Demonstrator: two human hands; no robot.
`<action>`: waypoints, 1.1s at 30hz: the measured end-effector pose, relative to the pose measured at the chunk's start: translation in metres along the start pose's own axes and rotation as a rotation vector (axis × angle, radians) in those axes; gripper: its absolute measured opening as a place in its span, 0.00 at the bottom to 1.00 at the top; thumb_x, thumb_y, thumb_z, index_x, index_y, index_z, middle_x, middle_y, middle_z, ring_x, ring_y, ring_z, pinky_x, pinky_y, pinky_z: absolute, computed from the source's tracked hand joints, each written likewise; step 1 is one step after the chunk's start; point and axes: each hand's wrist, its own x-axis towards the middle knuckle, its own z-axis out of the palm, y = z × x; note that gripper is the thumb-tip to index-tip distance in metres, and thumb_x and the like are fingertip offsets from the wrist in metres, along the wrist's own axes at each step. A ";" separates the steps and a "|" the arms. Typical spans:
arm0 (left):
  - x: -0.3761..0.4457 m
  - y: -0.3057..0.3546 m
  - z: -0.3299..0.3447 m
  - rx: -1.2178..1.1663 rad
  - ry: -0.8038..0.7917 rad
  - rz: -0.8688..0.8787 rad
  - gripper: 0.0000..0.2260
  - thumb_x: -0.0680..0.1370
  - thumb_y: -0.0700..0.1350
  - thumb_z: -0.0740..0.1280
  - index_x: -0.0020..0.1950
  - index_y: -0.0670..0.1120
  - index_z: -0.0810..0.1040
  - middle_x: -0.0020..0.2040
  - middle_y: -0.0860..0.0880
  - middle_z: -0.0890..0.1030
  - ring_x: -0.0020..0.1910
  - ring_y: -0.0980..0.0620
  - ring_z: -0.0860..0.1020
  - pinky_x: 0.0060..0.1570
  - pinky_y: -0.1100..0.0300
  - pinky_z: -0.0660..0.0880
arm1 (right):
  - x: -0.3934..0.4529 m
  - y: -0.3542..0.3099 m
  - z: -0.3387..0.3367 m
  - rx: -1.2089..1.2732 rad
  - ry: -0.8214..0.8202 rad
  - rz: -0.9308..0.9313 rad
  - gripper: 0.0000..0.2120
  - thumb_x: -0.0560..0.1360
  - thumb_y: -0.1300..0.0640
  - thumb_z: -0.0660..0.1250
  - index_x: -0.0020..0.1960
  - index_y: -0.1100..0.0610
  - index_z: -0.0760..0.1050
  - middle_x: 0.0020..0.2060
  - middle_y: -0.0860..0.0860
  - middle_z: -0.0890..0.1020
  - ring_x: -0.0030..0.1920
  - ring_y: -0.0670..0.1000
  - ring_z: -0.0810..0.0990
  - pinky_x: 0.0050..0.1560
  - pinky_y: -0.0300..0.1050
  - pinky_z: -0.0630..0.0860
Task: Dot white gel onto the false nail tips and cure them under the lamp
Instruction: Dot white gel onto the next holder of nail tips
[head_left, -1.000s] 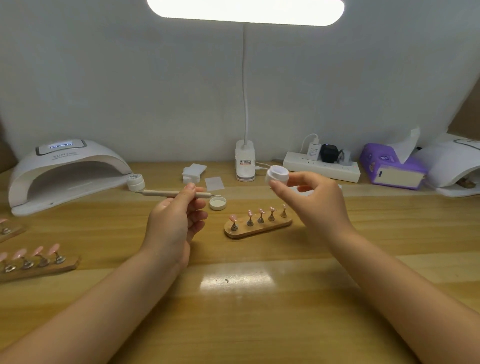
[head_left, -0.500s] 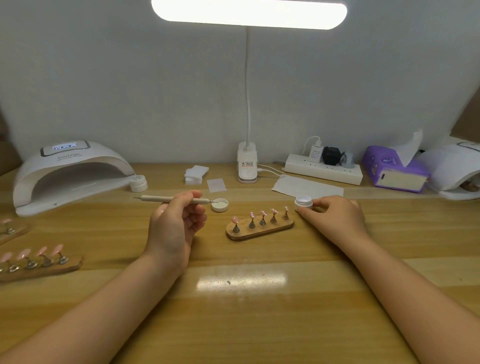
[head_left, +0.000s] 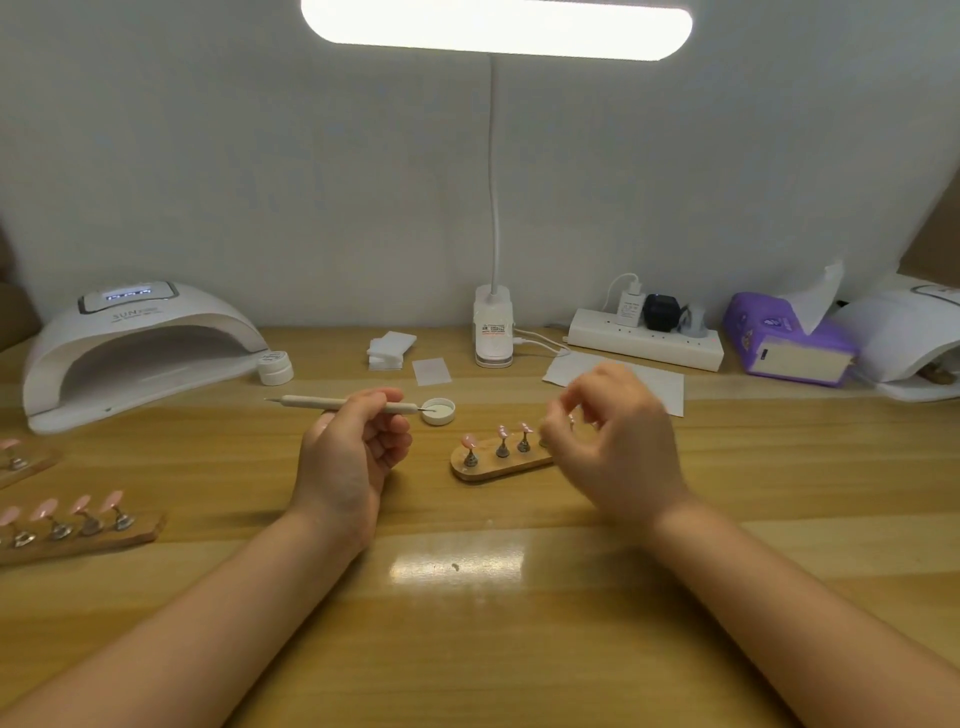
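Dotting tool (head_left: 340, 403) in left hand (head_left: 348, 457), tip over lid (head_left: 439, 411)

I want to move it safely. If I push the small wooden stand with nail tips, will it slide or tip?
The wooden stand is low, flat and long, so it probably slides. It looks light. The nail tips sit on thin posts and may wobble.

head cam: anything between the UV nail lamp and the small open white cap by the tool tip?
Yes. In the head view, a closed white gel jar sits by the nail lamp; nearer the cap lies the dotting tool, gripped by the left hand.
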 end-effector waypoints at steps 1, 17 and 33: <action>0.000 -0.001 0.000 -0.001 0.004 0.003 0.09 0.80 0.41 0.60 0.45 0.43 0.79 0.32 0.49 0.78 0.30 0.57 0.76 0.34 0.62 0.74 | -0.005 -0.011 0.005 -0.008 -0.031 -0.059 0.08 0.72 0.57 0.67 0.35 0.57 0.76 0.31 0.49 0.74 0.32 0.50 0.72 0.32 0.47 0.71; 0.001 -0.005 0.003 0.008 0.009 0.007 0.09 0.80 0.40 0.60 0.44 0.42 0.78 0.30 0.50 0.77 0.30 0.57 0.76 0.33 0.64 0.74 | -0.017 -0.024 0.035 -0.213 -0.439 0.128 0.14 0.77 0.44 0.60 0.51 0.47 0.83 0.40 0.46 0.84 0.43 0.46 0.79 0.42 0.44 0.76; 0.001 -0.005 0.004 -0.005 0.062 0.012 0.06 0.78 0.38 0.63 0.43 0.40 0.78 0.32 0.48 0.76 0.29 0.58 0.74 0.30 0.66 0.73 | -0.013 -0.026 0.040 -0.353 -0.490 0.016 0.20 0.82 0.43 0.50 0.57 0.47 0.80 0.45 0.49 0.84 0.50 0.52 0.80 0.47 0.44 0.76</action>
